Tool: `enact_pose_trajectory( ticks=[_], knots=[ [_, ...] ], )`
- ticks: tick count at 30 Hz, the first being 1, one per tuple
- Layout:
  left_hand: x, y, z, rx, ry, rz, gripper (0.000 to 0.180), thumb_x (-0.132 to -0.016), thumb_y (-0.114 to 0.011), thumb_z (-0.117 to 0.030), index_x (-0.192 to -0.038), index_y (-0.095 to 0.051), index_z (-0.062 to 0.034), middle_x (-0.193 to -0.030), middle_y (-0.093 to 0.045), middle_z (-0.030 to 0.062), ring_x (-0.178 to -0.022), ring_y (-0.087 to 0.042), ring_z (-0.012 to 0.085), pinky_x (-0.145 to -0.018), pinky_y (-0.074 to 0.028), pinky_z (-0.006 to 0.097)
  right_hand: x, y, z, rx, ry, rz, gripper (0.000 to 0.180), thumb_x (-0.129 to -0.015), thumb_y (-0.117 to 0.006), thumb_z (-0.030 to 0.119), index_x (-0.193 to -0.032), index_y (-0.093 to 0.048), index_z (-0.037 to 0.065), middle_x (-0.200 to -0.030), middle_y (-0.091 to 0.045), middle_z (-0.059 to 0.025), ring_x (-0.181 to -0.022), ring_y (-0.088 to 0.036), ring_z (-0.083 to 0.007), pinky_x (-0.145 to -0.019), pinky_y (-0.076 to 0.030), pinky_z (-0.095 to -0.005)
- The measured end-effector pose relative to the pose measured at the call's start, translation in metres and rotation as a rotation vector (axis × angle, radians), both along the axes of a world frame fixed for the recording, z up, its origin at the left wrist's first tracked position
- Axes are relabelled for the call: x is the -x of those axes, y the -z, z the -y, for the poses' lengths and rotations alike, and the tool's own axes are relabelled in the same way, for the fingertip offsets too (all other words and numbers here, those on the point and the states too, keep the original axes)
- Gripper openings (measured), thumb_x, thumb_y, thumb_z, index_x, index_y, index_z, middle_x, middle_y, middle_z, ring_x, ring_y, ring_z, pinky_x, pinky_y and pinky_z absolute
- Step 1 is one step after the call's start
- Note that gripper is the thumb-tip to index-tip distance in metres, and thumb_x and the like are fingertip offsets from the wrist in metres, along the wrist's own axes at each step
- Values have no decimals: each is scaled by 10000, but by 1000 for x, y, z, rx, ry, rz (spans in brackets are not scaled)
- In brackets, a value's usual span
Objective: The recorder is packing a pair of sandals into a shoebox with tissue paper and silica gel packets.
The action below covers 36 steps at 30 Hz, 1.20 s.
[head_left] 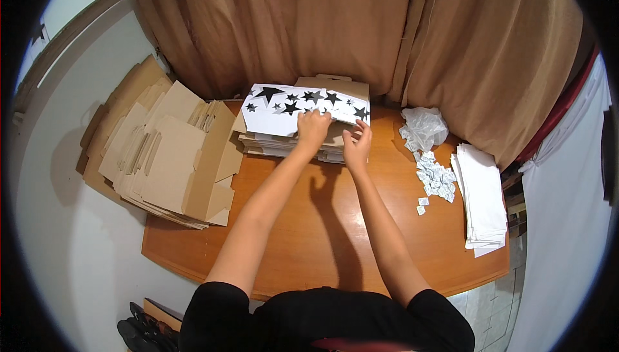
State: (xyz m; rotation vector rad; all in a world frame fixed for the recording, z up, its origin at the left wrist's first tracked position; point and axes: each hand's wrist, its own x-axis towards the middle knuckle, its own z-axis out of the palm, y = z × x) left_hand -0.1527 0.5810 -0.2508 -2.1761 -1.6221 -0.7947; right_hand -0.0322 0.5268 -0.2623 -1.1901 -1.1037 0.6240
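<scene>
Brown curtain (361, 23) behind, round wood table (309, 236) up front. Both hands are at the far edge on a stack of flat boxes (277, 142). Left hand (313, 129) pinches the near edge of the top white sheet w/ black stars (284, 110); right hand (356, 145) sits just beside it, fingers curled on the stack, can't tell if it's gripping. Risk imo: one-sided pull drags lower sheets along, or creases the top one. Plain cardboard pile (167, 158) on the left hangs off the table and could slide.
</scene>
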Motion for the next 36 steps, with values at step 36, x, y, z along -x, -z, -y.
enact_pose_trajectory(
  ticks=[36],
  knots=[
    [153, -58, 311, 438, 240, 956, 312, -931, -466, -276, -866, -608, -6, -535, -561, 25, -507, -528, 73, -472, -376, 235, -100, -53, 233, -19, 301, 450, 129, -699, -687, 39, -827, -676, 27, -761, -657, -119, -713, -638, -206, -658, -474, -283]
  ],
)
